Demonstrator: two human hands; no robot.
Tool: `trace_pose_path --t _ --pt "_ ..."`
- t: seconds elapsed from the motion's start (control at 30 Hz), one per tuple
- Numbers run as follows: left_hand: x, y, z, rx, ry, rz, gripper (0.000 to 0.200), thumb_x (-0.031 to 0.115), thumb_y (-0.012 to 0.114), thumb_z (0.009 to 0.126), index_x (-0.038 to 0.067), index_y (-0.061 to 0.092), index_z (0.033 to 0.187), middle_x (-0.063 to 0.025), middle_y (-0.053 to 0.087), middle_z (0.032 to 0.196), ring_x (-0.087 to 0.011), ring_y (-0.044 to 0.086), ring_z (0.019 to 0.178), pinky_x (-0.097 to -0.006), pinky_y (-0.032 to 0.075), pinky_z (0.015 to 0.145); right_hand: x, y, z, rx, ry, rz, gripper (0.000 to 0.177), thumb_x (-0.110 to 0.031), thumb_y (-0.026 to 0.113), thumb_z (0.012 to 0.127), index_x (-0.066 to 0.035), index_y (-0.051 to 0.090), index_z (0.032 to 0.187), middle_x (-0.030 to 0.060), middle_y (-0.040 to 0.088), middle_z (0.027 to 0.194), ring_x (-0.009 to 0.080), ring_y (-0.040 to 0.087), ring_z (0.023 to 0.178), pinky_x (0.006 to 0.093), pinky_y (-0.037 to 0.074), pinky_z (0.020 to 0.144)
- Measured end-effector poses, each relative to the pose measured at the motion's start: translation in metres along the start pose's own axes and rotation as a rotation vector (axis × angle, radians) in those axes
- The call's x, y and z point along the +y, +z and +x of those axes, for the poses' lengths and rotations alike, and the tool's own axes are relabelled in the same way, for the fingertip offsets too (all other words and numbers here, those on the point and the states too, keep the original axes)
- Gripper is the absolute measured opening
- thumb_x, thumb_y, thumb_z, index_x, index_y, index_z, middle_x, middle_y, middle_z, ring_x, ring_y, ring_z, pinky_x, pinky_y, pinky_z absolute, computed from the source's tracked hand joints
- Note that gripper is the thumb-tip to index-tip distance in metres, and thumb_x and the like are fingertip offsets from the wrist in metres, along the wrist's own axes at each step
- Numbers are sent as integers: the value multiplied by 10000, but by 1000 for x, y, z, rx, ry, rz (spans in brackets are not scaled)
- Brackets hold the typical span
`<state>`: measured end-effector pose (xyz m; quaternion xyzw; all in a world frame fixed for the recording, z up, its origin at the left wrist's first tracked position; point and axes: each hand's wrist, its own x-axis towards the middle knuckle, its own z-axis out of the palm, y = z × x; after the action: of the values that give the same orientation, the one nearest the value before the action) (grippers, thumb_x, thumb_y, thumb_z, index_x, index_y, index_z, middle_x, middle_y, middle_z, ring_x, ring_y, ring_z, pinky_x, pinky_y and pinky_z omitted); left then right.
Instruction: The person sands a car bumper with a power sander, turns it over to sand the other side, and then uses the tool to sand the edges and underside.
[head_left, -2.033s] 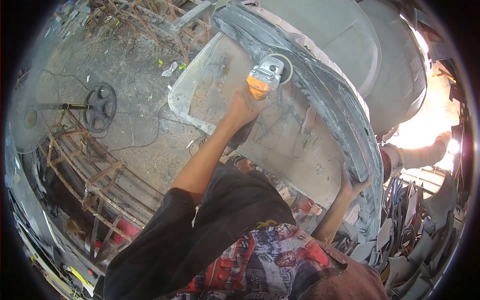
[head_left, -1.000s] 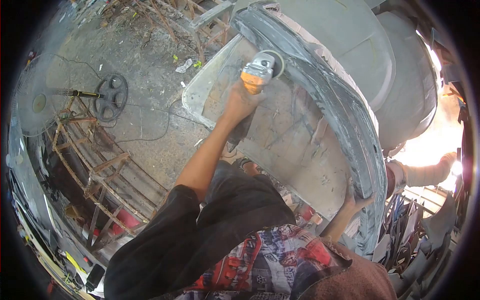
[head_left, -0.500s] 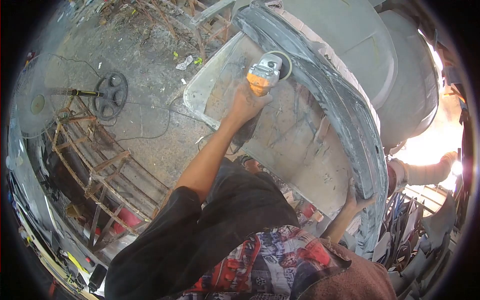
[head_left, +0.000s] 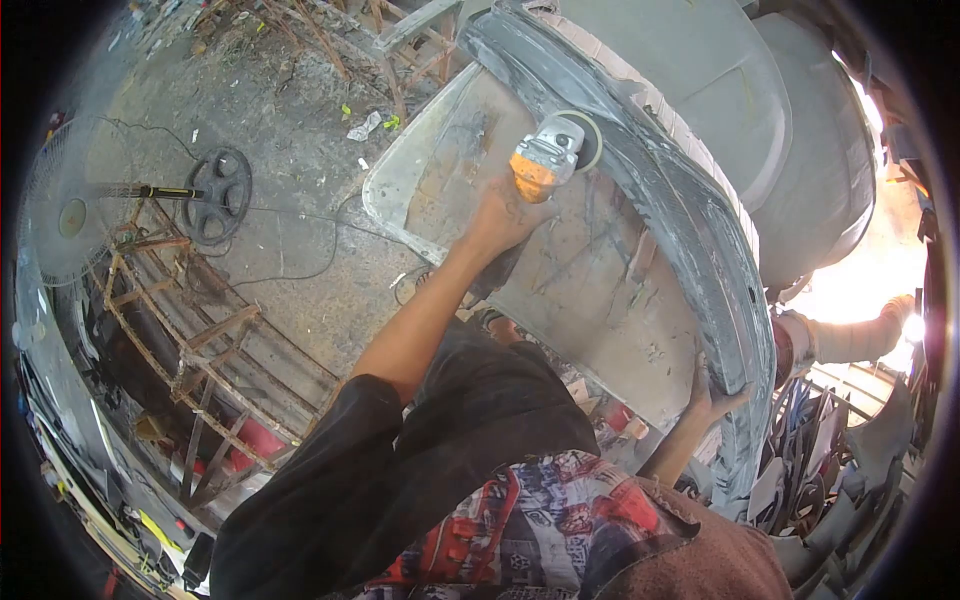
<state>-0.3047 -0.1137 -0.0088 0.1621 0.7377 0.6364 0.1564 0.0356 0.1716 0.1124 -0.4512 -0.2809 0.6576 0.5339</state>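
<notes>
My left hand is wrapped around the body of an angle grinder, orange with a silver head. The grinder's round disc lies against the inner edge of a long, curved grey car bumper, which is streaked with pale dust. Nearer my body, my right hand grips the lower part of the same bumper, its fingers and thumb spread around the inner edge. Beneath both hands is a dusty, worn board.
Large grey panels stand beyond the bumper. On the left are a rusty metal frame, a steering wheel on the floor and a fan. A thick duct and stacked panels are at the right.
My left hand has moved the grinder slightly to the right and down along the bumper's inner edge. The right hand keeps its place on the bumper.
</notes>
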Motion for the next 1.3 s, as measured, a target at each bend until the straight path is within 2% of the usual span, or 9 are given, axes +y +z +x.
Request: trace_pose_path --t 0.07,0.13,0.27,0.47,0.53,0.73,0.97,1.03,1.3 --pt "4 0 -2 14 67 -62 518 288 866 779 -52 700 1132 -238 764 995 -380 751 951 -443 581 863 0 2 -1 7 -13 -10 873 -494 820 763 -156 553 1522 127 470 1609 386 400 1479 727 317 1156" --pt "8 -3 -3 -16 -16 -75 551 244 861 763 -42 680 1197 -205 766 1123 -317 742 1051 -431 570 914 -1 1 -1 23 -2 -9 882 -503 814 767 -156 543 1531 133 469 1609 391 394 1486 735 324 1147" --pt "-11 -1 1 -30 -85 -37 556 243 860 765 -43 678 1205 -199 772 1102 -316 749 1031 -423 571 917 0 8 -3 84 -2 32 885 -519 800 776 -154 536 1538 140 464 1614 394 395 1489 734 335 1144" --pt "4 12 -9 -21 26 -93 547 239 869 795 -58 679 1212 -227 768 1093 -323 751 1044 -418 571 922 0 11 -6 70 8 41 853 -533 770 789 -158 557 1525 140 465 1622 401 411 1480 731 331 1144" --pt "0 12 -8 -38 48 -113 540 240 844 794 -44 677 1222 -160 771 1072 -240 744 986 -370 575 892 0 7 -4 6 0 16 839 -529 767 789 -159 570 1516 137 478 1612 401 415 1477 726 334 1139" --pt "-29 -4 15 167 -28 -98 415 242 822 800 -28 710 1094 -125 769 947 -221 749 861 -374 583 785 -3 -5 8 7 49 78 819 -508 781 784 -163 582 1500 130 493 1597 401 425 1463 723 360 1115" --pt "-33 -16 12 144 -155 -122 449 200 815 783 -61 700 1130 -170 775 980 -296 755 924 -411 578 836 -5 -7 10 37 35 26 832 -505 802 772 -164 581 1499 130 472 1609 399 408 1468 732 387 1097" --pt "-31 -13 8 164 -78 -120 346 226 814 791 -35 722 999 -95 747 818 -215 732 747 -375 577 715 -3 -3 6 38 4 4 835 -504 802 773 -163 578 1503 129 471 1610 397 403 1473 732 382 1105" --pt "-22 3 2 147 39 -150 472 210 836 797 -56 690 1157 -167 762 1034 -277 743 964 -400 576 864 -5 -2 5 16 9 5 840 -508 789 784 -147 573 1511 137 490 1596 390 417 1469 721 378 1114"
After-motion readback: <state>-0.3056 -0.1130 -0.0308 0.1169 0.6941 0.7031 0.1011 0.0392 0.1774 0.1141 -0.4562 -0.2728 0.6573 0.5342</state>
